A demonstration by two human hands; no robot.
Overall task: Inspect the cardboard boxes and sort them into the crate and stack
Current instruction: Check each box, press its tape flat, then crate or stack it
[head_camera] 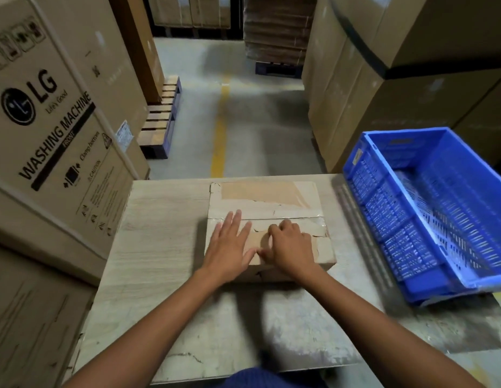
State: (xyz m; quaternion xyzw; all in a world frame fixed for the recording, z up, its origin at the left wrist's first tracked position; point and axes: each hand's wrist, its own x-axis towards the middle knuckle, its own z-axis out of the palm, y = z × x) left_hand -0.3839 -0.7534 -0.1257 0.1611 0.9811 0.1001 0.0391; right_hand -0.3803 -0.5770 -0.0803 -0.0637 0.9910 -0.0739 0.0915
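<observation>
In the head view, a small brown cardboard box (267, 225) with torn tape and a scuffed top sits on the pale wooden table (159, 233), near its far edge. The left hand (229, 245) lies flat on the lid with straight fingers. The right hand (288, 245) rests beside it, fingers curled at the ragged tape. Whether it pinches anything cannot be told. This looks like the inspection step. Next comes a verdict on the damage, then a two-handed lift. The blue perforated plastic crate (383, 208) stands just right of the table, motion-blurred and cut off by the frame. The box's sides are hidden, and no sorting stack is identifiable.
</observation>
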